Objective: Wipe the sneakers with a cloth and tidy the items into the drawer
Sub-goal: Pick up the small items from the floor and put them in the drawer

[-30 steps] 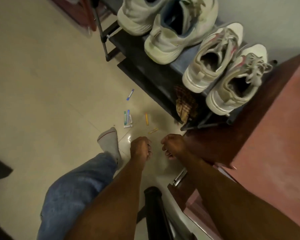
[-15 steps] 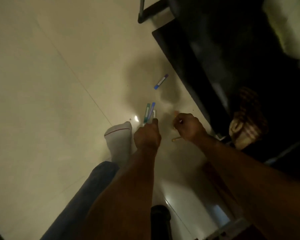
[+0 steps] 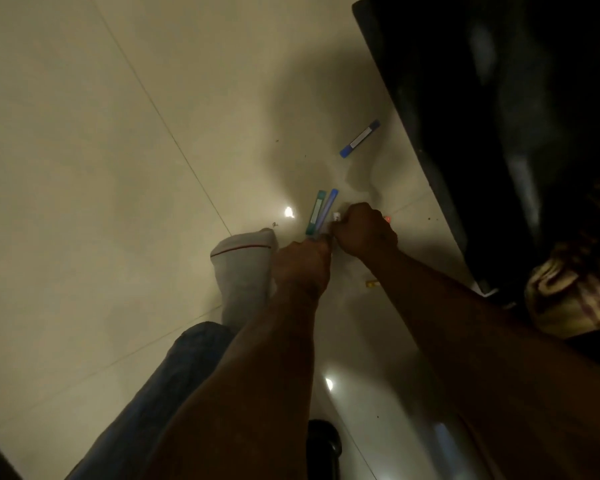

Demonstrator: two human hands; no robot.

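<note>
Small pens and markers lie scattered on the pale floor tiles. A green pen (image 3: 315, 212) and a blue pen (image 3: 327, 210) lie side by side. My left hand (image 3: 303, 263) is curled at their near ends, fingertips pinching them. My right hand (image 3: 364, 233) is a fist just to the right; an orange marker tip (image 3: 387, 219) sticks out of its far side and a small white piece (image 3: 336, 216) shows at its left. Another blue marker (image 3: 360, 138) lies alone farther off. A yellow piece (image 3: 372, 282) peeks out beside my right forearm. No sneakers or drawer show.
The black shoe rack shelf (image 3: 482, 98) fills the upper right. A checked cloth (image 3: 565, 296) lies bunched under it at the right edge. My socked foot (image 3: 245, 268) and jeans leg stand left of the hands. A black rounded object (image 3: 323, 445) sits at the bottom.
The view has dropped closer to the floor. My right hand moved left from the orange marker's place toward the white piece. My left hand reached the near ends of the green and blue pens.
</note>
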